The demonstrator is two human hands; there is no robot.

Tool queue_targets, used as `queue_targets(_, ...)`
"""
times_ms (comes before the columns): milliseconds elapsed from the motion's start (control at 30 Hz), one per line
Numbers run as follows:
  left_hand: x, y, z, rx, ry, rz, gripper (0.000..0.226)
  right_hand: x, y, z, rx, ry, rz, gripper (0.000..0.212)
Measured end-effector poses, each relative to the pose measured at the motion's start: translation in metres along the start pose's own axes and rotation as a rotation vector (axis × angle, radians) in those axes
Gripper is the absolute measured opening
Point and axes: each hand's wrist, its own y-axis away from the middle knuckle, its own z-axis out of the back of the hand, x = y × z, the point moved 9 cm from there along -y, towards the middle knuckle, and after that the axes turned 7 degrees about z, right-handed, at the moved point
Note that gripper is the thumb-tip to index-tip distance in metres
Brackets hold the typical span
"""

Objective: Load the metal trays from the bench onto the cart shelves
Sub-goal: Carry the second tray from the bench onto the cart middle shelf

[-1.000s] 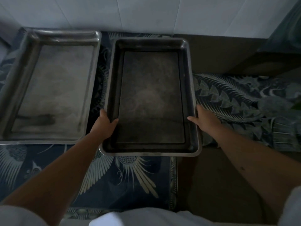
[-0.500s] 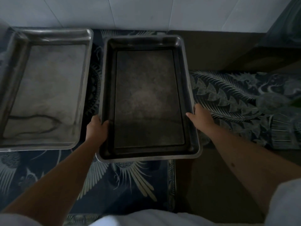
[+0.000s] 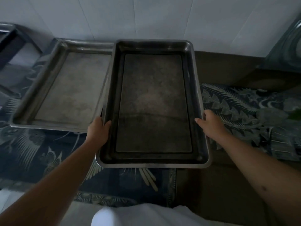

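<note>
A dark rectangular metal tray fills the centre of the head view, raised off the bench and overlapping the right edge of a second tray. My left hand grips its left rim, thumb inside the wall. My right hand grips its right rim, thumb over the edge. The second metal tray, lighter grey, lies flat on the bench to the left. No cart shelf shows in this view.
The bench is covered by a dark blue cloth with a feather pattern. A white wall runs along the back. A dark frame stands at far left, and a greenish glassy object at far right.
The dark tray has risen off the bench and come toward me, held by both hands. It now overlaps the lighter tray's right edge. The view has shifted left and back.
</note>
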Motion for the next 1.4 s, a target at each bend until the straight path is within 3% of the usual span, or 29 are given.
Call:
queue_targets(267, 0.047, 0.056, 0.057, -0.117, 0.149, 0.129, 0.027, 0.054, 0.012, -0.009, 0.010, -0.053, 0.195, 0.034)
queue_targets(600, 0.186, 0.140, 0.155, -0.385, 0.274, 0.356, 0.032, 0.195, 0.037, -0.079, 0.149, -0.125, 0.457, 0.036)
queue_targets(1067, 0.441, 0.297, 0.330, -0.643, 0.338, 0.633, 0.037, 0.451, 0.177, -0.318, 0.468, -0.203, 0.689, 0.036)
queue_targets(1400, 0.585, 0.380, 0.374, -0.812, 0.544, 0.841, 0.035, 0.599, 0.264, -0.461, 0.704, -0.199, 0.823, 0.036)
